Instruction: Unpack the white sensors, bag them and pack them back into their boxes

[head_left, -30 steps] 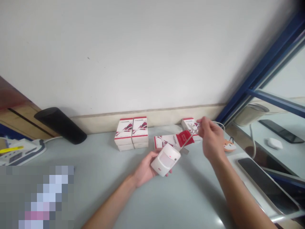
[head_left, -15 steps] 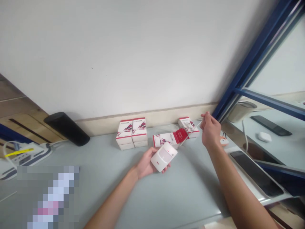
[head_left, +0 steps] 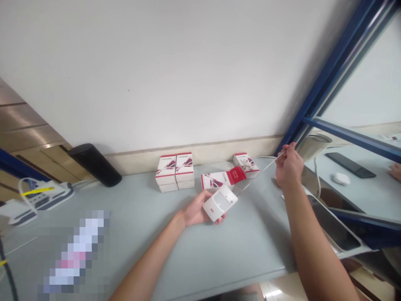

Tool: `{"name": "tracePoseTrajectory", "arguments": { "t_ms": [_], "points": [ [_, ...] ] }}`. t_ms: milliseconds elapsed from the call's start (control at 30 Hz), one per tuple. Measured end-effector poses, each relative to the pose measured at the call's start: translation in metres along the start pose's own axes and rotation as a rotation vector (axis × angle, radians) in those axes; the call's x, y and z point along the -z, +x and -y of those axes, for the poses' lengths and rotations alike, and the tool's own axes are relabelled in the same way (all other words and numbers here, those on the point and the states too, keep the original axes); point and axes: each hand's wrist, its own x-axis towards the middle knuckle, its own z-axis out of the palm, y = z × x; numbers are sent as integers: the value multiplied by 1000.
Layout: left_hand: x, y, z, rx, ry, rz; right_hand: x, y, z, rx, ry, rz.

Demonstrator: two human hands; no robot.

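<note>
My left hand (head_left: 196, 210) is closed around a white motion sensor (head_left: 220, 205) with a clear window and a small red mark, held tilted above the table. Up and to the right, my right hand (head_left: 290, 165) pinches a thin white cord (head_left: 272, 162). The cord stretches taut down toward the sensor's right edge; where it joins is hidden. Behind the sensor lies a red-and-white box (head_left: 216, 180) with its red flap open. A smaller-looking box (head_left: 249, 167) of the same print sits to its right, with a small white item on top.
Several matching boxes (head_left: 175, 172) are stacked near the wall. A black cylinder (head_left: 95, 165) and a power strip (head_left: 40, 204) stand left, above a pixelated patch. To the right are a phone (head_left: 333, 228) and a blue-framed glass partition (head_left: 351, 137), with another hand (head_left: 395, 170) seen through it.
My right hand has moved right, farther from the sensor, and a longer stretch of cord shows. My left hand still holds the sensor. The view has shifted slightly.
</note>
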Motion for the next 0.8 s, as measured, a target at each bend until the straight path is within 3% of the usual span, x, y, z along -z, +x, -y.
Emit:
{"name": "tracePoseTrajectory", "arguments": {
  "t_ms": [267,467,800],
  "points": [
    [2,-5,0,-34,-19,13,0,-3,-19,54,-195,5],
    [2,-5,1,-49,-26,-1,1,-4,-32,-4,-239,-9],
    [3,-6,1,-59,-82,-2,-4,-12,-32,14,-262,19]
  ]
}}
